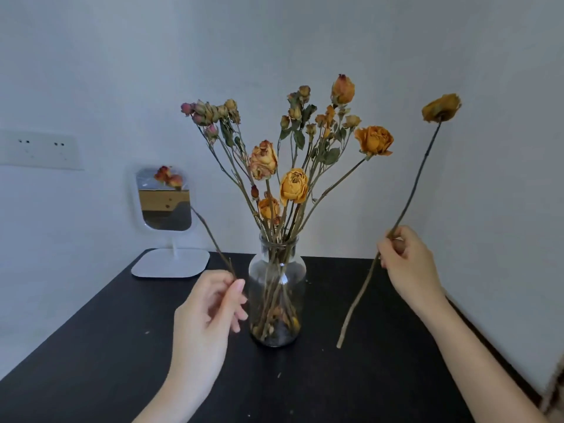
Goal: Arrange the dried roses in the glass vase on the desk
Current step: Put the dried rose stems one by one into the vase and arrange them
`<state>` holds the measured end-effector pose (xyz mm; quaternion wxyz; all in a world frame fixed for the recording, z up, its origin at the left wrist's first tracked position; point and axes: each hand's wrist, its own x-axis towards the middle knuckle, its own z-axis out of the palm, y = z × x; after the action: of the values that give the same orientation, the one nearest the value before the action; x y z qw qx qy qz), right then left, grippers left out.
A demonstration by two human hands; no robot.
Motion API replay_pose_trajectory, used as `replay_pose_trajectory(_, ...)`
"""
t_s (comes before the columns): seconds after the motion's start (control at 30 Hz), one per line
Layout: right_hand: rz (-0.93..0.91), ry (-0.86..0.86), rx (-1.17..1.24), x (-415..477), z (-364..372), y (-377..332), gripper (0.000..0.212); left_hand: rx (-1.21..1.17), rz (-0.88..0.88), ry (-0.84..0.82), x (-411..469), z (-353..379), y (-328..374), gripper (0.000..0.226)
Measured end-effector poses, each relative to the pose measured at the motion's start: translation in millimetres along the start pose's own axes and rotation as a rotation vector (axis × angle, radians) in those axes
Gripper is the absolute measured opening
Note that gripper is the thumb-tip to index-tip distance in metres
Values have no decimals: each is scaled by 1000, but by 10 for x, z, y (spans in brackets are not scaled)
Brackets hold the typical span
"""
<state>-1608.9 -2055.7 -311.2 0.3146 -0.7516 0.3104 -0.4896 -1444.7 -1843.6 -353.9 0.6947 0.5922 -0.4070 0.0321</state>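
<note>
On a dark desk (pixel 91 346), a glass vase (pixel 277 288) stands at centre against a pale wall, already holding a spray of dried roses (pixel 294 186) in orange, yellow and pink. Two stems are out of the vase, one on each side. The left hand (pixel 210 312), just left of the vase, pinches the bottom end of a short stem (pixel 210 239) between thumb and fingertips; its small red-orange bloom leans away to the left, in front of a white stand mirror (pixel 166 203). The right hand (pixel 406 261), well right of the vase, grips a long rose (pixel 441 107) near mid-stem with curled fingers, its orange head high and its cut end hanging just above the desk. The step in hand looks like adding these two stems. The next move likely calls for lifting one stem above the narrow neck, aiming its cut end into a gap, and lowering gently, since dried blooms crumble easily.
</note>
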Motion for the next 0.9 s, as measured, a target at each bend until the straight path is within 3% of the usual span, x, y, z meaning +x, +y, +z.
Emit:
replay_pose_trajectory(0.27, -4, -33, -11, -36, 67, -190, 12, -101, 188, 33, 552, 178, 356, 8)
replay_pose_trajectory(0.57, 18, -47, -43, -50, 67, -159, 8, 31, 354, 61, 666, 190, 468, 6)
replay_pose_trajectory(0.8, 26, -54, -59, -76, 123, -150, 8, 181, 343, -8, 698, 297, 354, 2)
replay_pose_trajectory(0.9, 27, -59, -60, -84, 138, -153, 6, 286, 359, -68, 699, 372, 288, 16)
